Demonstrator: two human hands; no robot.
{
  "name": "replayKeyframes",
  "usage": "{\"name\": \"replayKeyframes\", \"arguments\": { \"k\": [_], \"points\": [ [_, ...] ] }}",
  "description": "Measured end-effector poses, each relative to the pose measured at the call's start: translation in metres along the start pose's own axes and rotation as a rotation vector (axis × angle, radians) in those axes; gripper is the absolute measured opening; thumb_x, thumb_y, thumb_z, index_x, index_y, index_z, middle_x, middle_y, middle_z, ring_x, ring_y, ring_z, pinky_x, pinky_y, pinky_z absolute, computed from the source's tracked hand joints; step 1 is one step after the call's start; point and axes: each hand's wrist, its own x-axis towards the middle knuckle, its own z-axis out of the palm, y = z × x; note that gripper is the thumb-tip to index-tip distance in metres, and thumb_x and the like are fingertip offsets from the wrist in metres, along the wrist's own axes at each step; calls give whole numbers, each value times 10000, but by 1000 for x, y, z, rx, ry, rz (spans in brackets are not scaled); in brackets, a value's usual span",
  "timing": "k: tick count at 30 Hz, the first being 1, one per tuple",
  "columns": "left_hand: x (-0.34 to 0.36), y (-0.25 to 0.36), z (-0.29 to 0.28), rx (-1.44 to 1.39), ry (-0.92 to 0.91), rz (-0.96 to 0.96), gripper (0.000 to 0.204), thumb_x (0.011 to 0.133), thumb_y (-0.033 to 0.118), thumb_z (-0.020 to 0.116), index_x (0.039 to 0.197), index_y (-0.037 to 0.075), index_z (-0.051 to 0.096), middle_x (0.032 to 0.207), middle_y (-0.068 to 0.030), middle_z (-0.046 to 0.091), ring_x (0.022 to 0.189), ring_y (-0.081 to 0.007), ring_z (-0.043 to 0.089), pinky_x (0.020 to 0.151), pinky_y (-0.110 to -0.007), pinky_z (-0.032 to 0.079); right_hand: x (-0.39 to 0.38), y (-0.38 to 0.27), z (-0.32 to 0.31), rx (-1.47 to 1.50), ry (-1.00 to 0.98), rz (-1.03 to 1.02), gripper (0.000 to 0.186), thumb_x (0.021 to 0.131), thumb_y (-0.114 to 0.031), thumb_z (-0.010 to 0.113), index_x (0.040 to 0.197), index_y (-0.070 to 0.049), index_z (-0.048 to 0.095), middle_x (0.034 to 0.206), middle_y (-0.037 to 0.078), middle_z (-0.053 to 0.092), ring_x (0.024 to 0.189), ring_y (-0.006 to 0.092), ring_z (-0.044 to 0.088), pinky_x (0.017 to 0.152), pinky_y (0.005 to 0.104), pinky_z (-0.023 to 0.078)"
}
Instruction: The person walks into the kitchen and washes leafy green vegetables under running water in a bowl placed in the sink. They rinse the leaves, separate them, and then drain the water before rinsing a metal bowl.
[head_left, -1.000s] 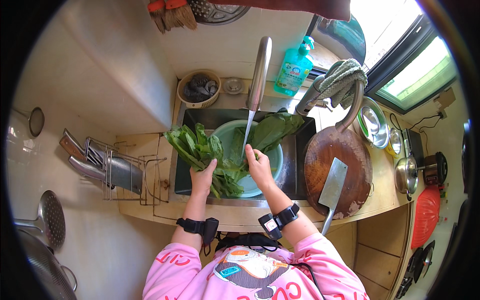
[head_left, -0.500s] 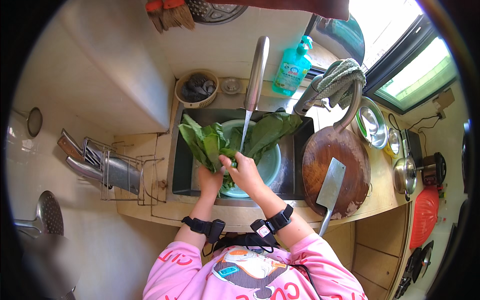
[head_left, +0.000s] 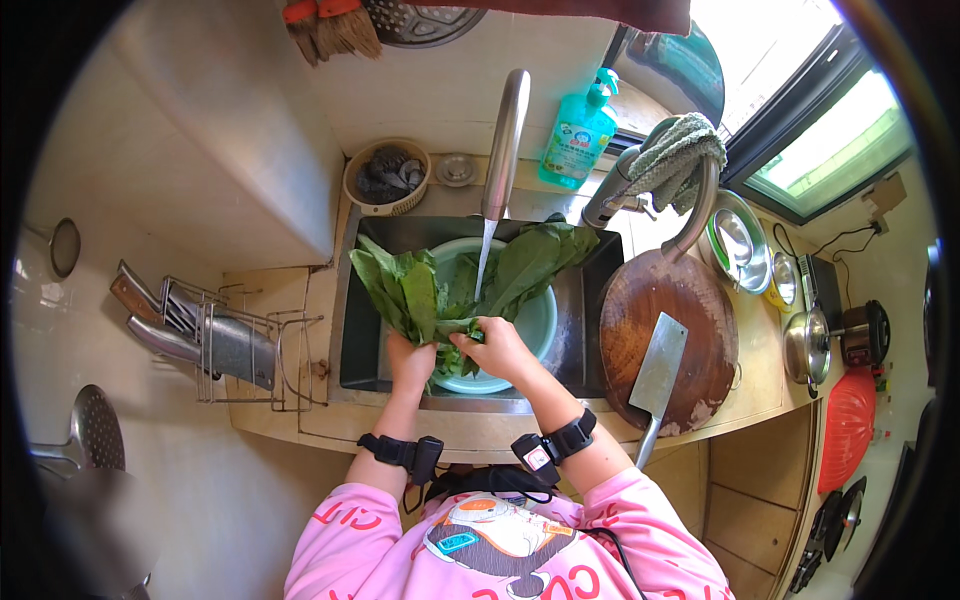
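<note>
Over the sink, my left hand (head_left: 408,362) is closed round the base of a bunch of leafy greens (head_left: 395,285), whose broad leaves fan out up and to the left. My right hand (head_left: 497,350) pinches part of the same bunch, just right of the left hand. Beneath them a pale green basin (head_left: 541,335) stands in the dark sink (head_left: 585,290). More large green leaves (head_left: 545,262) lean over its far right rim. Water runs in a thin stream from the metal faucet (head_left: 507,140) into the basin. Some fingertips are hidden among the leaves.
Right of the sink, a cleaver (head_left: 659,370) lies on a round wooden chopping board (head_left: 700,330), its handle over the counter's front edge. A knife rack (head_left: 255,345) stands left. Behind are a small basket (head_left: 385,208), a green pump bottle (head_left: 578,145) and a cloth-draped tap (head_left: 675,165).
My hands have moved slightly apart, the right one a little lower and to the right. Both still hold the greens, and the water keeps running.
</note>
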Motion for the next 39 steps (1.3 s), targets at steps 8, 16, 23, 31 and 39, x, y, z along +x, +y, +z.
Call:
{"name": "replayKeyframes", "arguments": {
  "k": [8, 16, 23, 31, 39],
  "points": [
    [20, -25, -17, 14, 103, -73, 384, 683, 26, 733, 1023, -35, 564, 973, -124, 650, 882, -191, 616, 772, -306, 467, -4, -3, -33, 118, -126, 162, 295, 834, -261, 621, 766, 24, 588, 595, 25, 553, 440, 90, 441, 411, 257, 365],
    [21, -20, -24, -131, 80, 5, 416, 674, 87, 781, 1016, -18, 568, 950, -77, 644, 845, -162, 599, 764, -292, 466, 13, 56, -45, 443, 148, 378, 258, 876, -227, 475, 913, -30, 638, 682, 41, 588, 476, 107, 484, 408, 248, 373],
    [19, -6, -22, -125, -14, -50, 281, 708, 113, 746, 907, -28, 608, 866, -76, 654, 779, -151, 595, 716, -298, 464, 52, 147, -46, 381, 569, 422, 290, 881, -279, 563, 997, -17, 612, 650, 27, 534, 419, 111, 436, 378, 254, 357],
    [20, -2, -27, -148, -25, -35, 341, 696, 96, 766, 963, -37, 600, 914, -84, 653, 803, -159, 600, 718, -290, 471, 117, 172, -48, 160, 864, 254, 566, 811, -305, 635, 1281, -53, 448, 1106, 165, 592, 722, 213, 595, 568, 317, 481],
    [16, -12, -13, -420, -60, -249, 431, 713, 81, 755, 1091, -4, 567, 1047, -63, 612, 938, -154, 570, 823, -291, 445, 65, 72, -36, 343, 439, -30, 298, 834, -252, 592, 919, 34, 587, 779, 65, 622, 686, 162, 575, 615, 271, 450]
  ]
}}
